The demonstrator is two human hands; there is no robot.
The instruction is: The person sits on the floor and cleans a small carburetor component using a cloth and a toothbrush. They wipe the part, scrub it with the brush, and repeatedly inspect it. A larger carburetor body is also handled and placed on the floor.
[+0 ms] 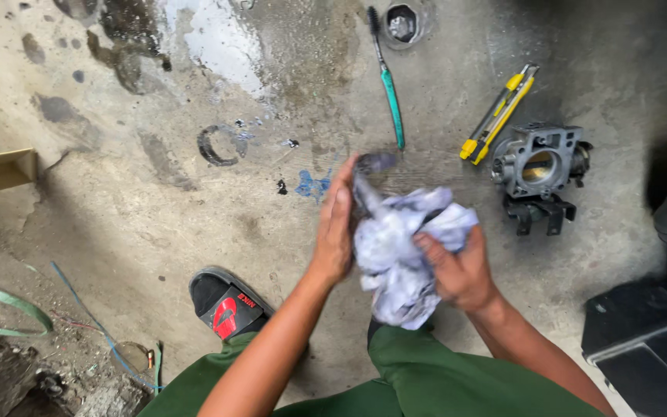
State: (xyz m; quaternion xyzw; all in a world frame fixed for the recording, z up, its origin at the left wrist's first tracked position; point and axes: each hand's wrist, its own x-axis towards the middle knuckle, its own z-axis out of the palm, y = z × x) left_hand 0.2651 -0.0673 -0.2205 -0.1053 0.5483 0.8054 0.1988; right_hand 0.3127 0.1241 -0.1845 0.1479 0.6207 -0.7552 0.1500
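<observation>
A crumpled white and bluish rag point(399, 251) hangs between both my hands above the concrete floor. My right hand point(461, 270) grips it from the right with curled fingers. With flat, straight fingers my left hand point(335, 225) presses against the rag's left side. A grey metal throttle body point(538, 166) lies on the floor just right of the rag. A yellow utility knife point(499, 113) lies beside it, and a green-handled brush point(389, 89) lies farther back.
The concrete floor point(156, 193) is stained and wet at the back. A black and red sandal point(227, 305) is on my foot at the bottom. A black box point(646, 340) stands at the right. Straps and wires point(9, 309) lie at the lower left.
</observation>
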